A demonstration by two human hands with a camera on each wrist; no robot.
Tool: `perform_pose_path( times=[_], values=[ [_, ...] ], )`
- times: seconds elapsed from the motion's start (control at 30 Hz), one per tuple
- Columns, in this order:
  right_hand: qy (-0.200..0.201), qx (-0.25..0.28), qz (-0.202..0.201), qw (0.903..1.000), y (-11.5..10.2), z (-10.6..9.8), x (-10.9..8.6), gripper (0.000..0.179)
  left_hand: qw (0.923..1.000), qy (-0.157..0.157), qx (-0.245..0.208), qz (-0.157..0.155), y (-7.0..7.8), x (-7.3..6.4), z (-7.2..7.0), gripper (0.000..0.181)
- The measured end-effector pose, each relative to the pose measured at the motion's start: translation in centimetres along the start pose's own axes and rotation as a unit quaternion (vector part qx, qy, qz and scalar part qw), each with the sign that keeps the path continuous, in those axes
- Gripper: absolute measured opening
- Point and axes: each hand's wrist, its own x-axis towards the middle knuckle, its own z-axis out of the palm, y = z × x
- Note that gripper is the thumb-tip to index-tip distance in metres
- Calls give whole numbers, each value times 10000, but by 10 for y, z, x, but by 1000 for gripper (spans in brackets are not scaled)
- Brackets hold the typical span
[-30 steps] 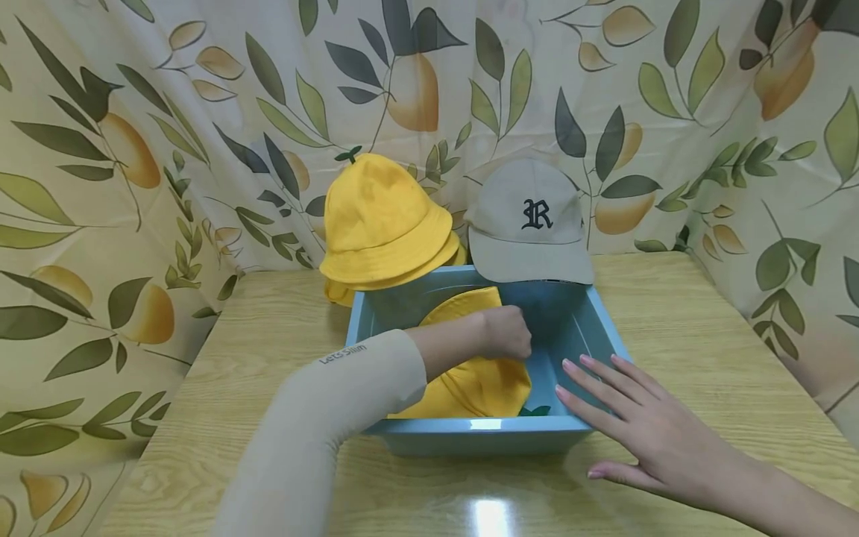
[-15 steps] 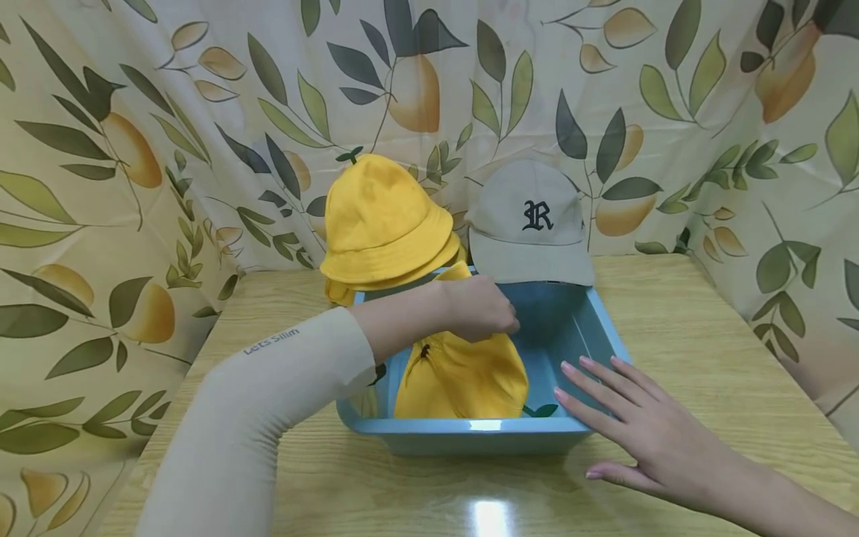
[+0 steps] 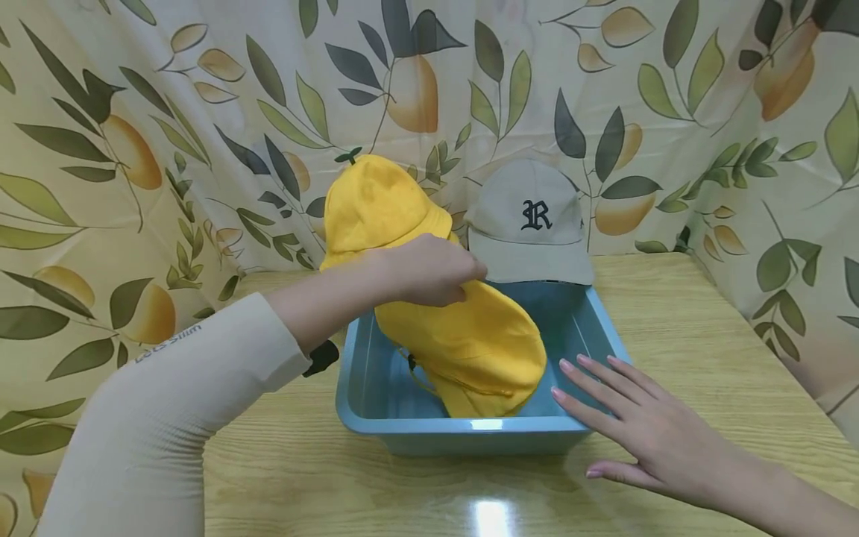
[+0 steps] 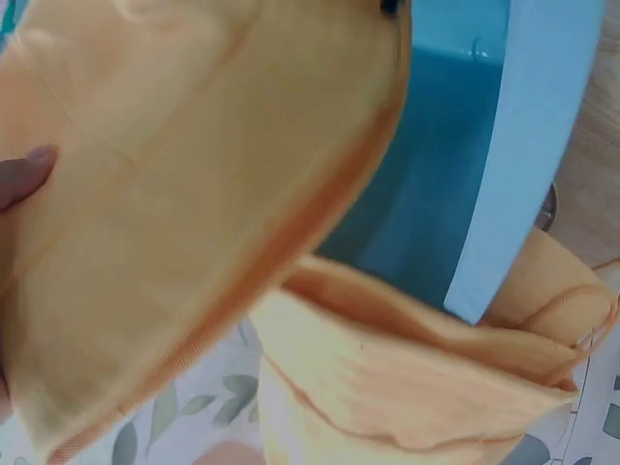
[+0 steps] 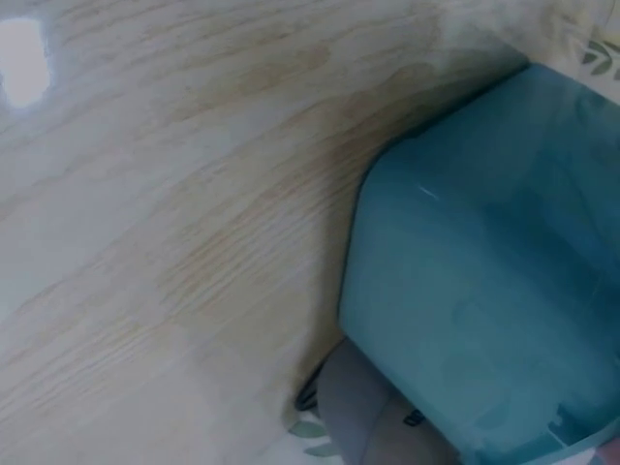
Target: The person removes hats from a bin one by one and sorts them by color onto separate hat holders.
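My left hand (image 3: 432, 268) pinches the brim of a yellow bucket hat (image 3: 483, 343), which hangs tilted inside the blue plastic bin (image 3: 483, 426). A dark cord toggle dangles from the hat's left side. In the left wrist view the thumb (image 4: 29, 179) lies on the held hat's cloth (image 4: 194, 184). Right behind the left hand, partly hidden by it, stand stacked yellow bucket hats (image 3: 379, 198), the top one with a green sprout. My right hand (image 3: 647, 429) has its fingers spread, with the fingertips at the bin's right rim.
A grey baseball cap (image 3: 533, 201) with a black letter R stands behind the bin's right back corner, its visor at the rim. The bin sits on a light wooden table (image 3: 684, 328). A leaf-patterned curtain (image 3: 503, 74) hangs around the back and sides.
My left hand has lifted the yellow hat up from the bin's floor and carried it back and left towards the stacked hats. My right hand has stayed put.
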Motion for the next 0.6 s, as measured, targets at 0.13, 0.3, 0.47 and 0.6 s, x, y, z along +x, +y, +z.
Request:
perform_pose_path(
  times=[0.13, 0.3, 0.47, 0.6],
  values=[
    [78, -43, -83, 9999, 2, -6, 7, 66, 9945, 198, -960, -362, -2, -11, -9, 6],
    [658, -139, -325, 9972, 1, -22, 34, 64, 9711, 796, -2103, -805, -2, -24, -18, 13],
    [1311, -287, -457, 9899, -4, -42, 71, 60, 9292, 1315, -3163, -1386, -3, -32, -29, 14],
    [1847, -325, -457, 9812, -16, -44, 105, 57, 9011, 1641, -3666, -1634, -4, -36, -32, 15]
  ],
)
